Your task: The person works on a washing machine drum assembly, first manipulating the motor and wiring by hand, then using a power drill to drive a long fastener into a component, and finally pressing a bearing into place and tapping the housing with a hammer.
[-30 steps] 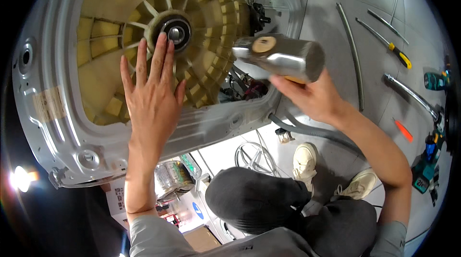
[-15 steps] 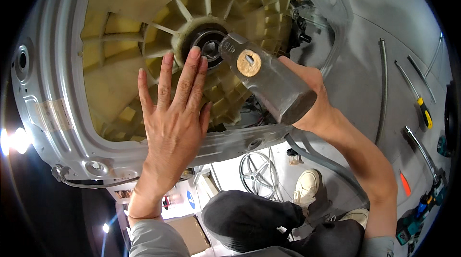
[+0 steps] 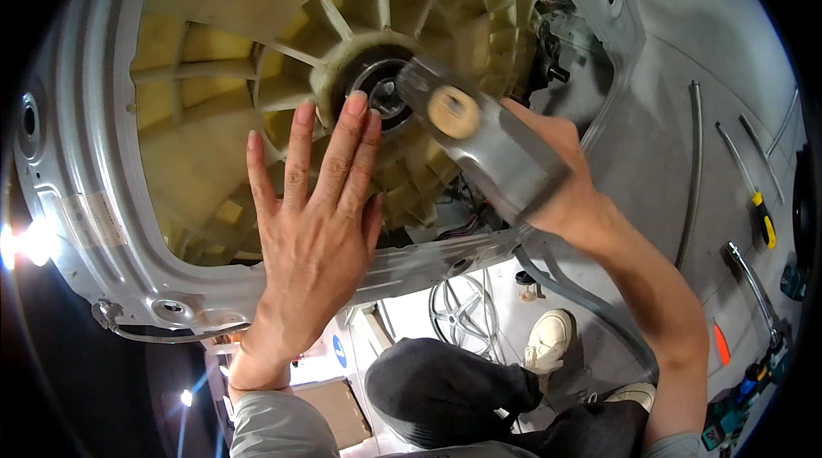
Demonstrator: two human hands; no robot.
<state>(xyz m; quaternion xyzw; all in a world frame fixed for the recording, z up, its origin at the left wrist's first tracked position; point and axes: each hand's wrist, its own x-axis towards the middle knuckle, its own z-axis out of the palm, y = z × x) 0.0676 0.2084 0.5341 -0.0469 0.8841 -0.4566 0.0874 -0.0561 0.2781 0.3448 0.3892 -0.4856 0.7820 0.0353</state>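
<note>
My right hand point(image 3: 565, 175) grips a heavy steel hammer point(image 3: 501, 154), its fingers mostly hidden behind the head. The wooden handle end shows in the head, whose narrow end is close to the round bearing hub point(image 3: 385, 94); I cannot tell whether they touch. That hub sits in the middle of a ribbed yellowish plastic tub point(image 3: 214, 47), inside a grey metal cabinet frame point(image 3: 402, 265). My left hand point(image 3: 317, 210) lies flat with fingers outstretched, its fingertips beside the hub's lower left rim. Nothing is in it.
On the grey floor to the right lie a grey hose point(image 3: 692, 167), a yellow-and-black screwdriver point(image 3: 764, 220), a ratchet wrench point(image 3: 753, 287) and an orange-handled tool point(image 3: 721, 344). A spoked pulley wheel point(image 3: 458, 312) and a small jar point(image 3: 526, 287) are below the frame, near my shoes.
The view has shifted slightly, so the tub and frame sit a little differently. The hammer head is now blurred by motion, still near the hub. My left hand keeps its flat pose.
</note>
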